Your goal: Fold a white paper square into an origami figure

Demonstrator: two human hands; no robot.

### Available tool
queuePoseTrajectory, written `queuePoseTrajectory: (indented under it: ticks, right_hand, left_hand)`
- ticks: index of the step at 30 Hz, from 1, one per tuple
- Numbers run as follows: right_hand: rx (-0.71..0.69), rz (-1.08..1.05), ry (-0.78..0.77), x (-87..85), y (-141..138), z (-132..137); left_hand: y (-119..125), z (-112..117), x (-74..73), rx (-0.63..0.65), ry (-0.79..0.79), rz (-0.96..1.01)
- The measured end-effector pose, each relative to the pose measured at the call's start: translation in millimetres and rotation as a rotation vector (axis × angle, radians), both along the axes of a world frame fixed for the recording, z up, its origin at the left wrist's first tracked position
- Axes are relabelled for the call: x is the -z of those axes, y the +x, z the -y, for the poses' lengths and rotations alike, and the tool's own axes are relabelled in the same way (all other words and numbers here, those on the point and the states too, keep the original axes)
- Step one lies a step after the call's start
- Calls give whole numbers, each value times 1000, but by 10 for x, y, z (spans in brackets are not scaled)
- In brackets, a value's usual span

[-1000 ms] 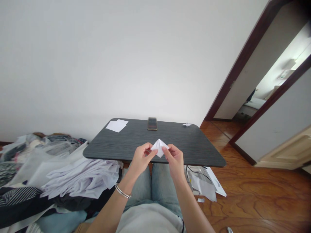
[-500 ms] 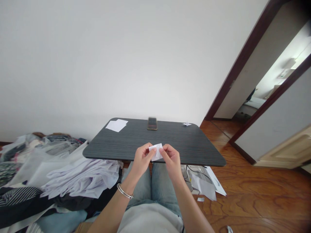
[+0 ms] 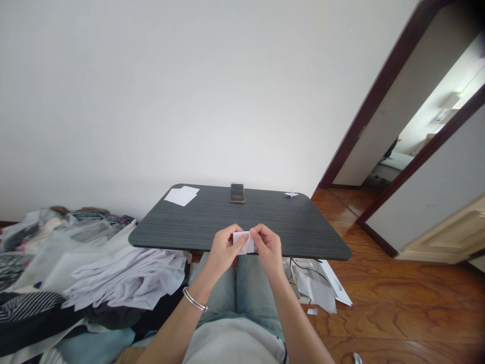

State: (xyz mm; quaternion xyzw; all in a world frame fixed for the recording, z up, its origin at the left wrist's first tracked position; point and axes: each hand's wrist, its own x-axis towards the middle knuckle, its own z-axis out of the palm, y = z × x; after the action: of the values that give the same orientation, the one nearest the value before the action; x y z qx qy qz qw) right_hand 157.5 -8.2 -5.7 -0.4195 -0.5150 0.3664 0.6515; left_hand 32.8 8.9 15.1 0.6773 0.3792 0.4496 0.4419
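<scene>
A small piece of folded white paper (image 3: 248, 246) is pinched between both hands, just above the near edge of the dark table (image 3: 189, 222). My left hand (image 3: 225, 247) grips its left side, the thumb lying across the front. On the right side, my right hand (image 3: 267, 246) pinches the paper between thumb and fingers. Crease lines show on the paper's face; its back is hidden by the fingers. A folded paper crane (image 3: 291, 194) sits at the table's far right corner. At the far left lie a few flat white paper sheets (image 3: 182, 195).
A phone (image 3: 237, 193) leans upright at the table's back, near the white wall. Heaped clothes and fabric (image 3: 125, 278) fill the floor at left. Papers (image 3: 318, 290) and cables are beneath the table's right side. A doorway stands at right beyond the wooden floor (image 3: 397, 303).
The folded paper has turned and dropped slightly, so its raised top corner now lies flatter. The right thumb has shifted a little to the right. Everything on the table stays put.
</scene>
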Motion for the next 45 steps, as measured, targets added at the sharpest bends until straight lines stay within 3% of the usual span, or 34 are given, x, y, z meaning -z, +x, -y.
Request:
queuePoseTrajectory:
  ticks: [6,23,27,29,36,40,45]
  right_hand:
    - [61,132,61,33,-9,1]
    - [148,-14,58,6,88,-54]
    - [127,-71,98,-4,60,-38]
    - [87,-94,84,-3,52,-26]
    - [-94,-125,148,39,63,1]
    - [-100,-153,200,21,72,29]
    - [-30,-176,191,-29,72,78]
  left_hand:
    - [-8,-1,-6,3,19,-9]
    - [-147,-12,4,68,14,30]
    - [-111,-10,50,-29,157,-94]
    - [-101,-17,94,-131,260,-66]
    - [-152,-27,105,-227,619,51]
    - [-183,4,56,-249,586,102]
    - [-250,48,58,-192,409,96]
